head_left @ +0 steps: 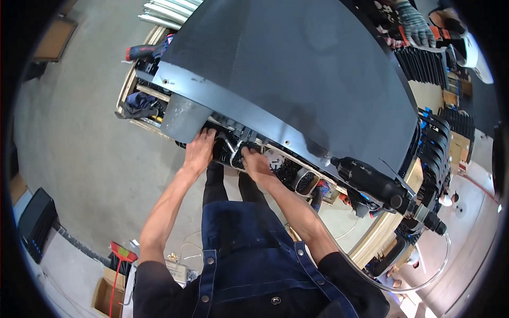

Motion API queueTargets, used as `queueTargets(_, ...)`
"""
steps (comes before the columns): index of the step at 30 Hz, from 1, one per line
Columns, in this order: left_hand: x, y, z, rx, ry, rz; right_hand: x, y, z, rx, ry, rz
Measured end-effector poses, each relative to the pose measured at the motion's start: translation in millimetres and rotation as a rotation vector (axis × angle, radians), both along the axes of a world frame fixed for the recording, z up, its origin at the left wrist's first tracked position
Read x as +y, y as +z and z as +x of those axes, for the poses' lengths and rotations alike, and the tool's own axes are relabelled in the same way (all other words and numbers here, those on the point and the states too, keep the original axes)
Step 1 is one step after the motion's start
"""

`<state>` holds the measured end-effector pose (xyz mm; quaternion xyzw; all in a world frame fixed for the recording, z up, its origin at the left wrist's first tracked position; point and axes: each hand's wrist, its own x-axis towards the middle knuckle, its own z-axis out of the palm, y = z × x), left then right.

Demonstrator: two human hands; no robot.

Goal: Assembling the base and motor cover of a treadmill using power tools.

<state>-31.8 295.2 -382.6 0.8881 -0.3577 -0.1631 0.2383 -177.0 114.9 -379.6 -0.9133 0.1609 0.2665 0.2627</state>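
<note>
My left hand (200, 150) reaches into the black-lined bins under the edge of a large dark grey panel (297, 69). Its fingers look slightly apart beside a grey cylinder (185, 117), their tips partly hidden. My right hand (257, 161) is bent down over a bin of small black parts (246, 146), fingers drawn together. Whatever those fingers hold is too small to make out. Between the hands lies a shiny metal piece (229, 146). A black power screwdriver (368, 180) rests across the panel's right front corner, apart from both hands.
More bins of black fasteners (305, 180) line the panel's front edge. A red-and-black power tool (143, 52) sits in the wooden tray at left. A co-worker's gloved hand (416, 26) shows at upper right. A clear hose (445, 259) curves at right; a red broom (123, 253) stands lower left.
</note>
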Motion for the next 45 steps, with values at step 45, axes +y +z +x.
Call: queueTargets(45, -99.6, 289.9, -214.2, 0.109, 0.154, -0.854, -88.1, 253.8, -147.2, -0.391, -0.649, 1.808)
